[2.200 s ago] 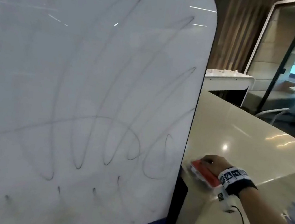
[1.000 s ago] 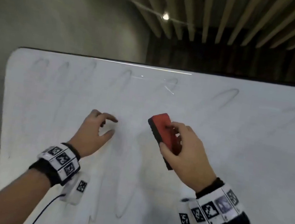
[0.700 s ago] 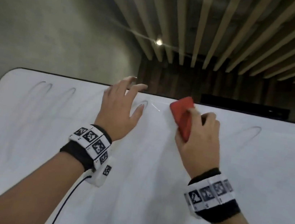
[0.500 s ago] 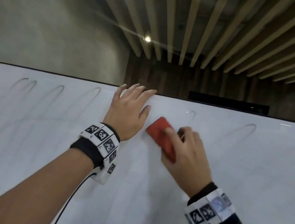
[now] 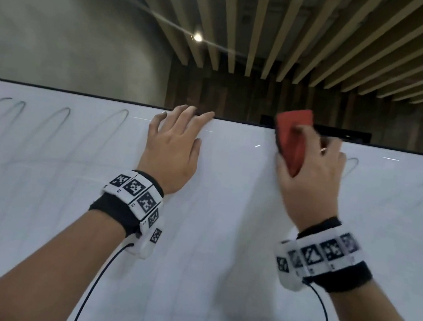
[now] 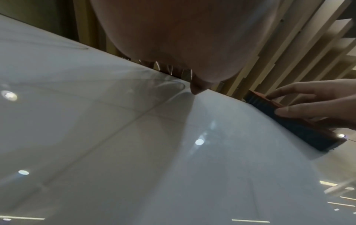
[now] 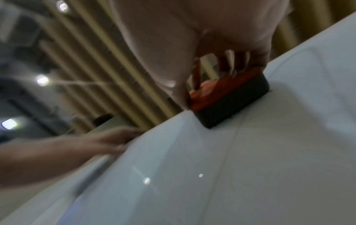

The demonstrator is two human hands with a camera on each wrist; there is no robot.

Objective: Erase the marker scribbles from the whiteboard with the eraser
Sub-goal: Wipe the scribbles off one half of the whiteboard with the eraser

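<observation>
The whiteboard (image 5: 207, 241) fills the lower part of the head view, with faint grey marker loops at upper left (image 5: 58, 117) and upper right (image 5: 418, 189). My right hand (image 5: 309, 174) grips the red eraser (image 5: 292, 139) and presses its dark felt pad (image 7: 233, 105) on the board at its top edge. My left hand (image 5: 171, 149) lies flat on the board, fingers straight and reaching the top edge. In the left wrist view the eraser (image 6: 292, 123) sits to the right under the right hand's fingers (image 6: 300, 109). The strip between the hands looks wiped.
Behind the board's top edge (image 5: 78, 92) are a grey wall (image 5: 60, 30) and a slatted wooden ceiling (image 5: 305, 24) with a lamp (image 5: 197, 37). Cables hang from both wristbands (image 5: 94, 290).
The right hand has swept the eraser from beside the left hand up and to the right, to the board's top edge. The left hand stays flat near the top edge.
</observation>
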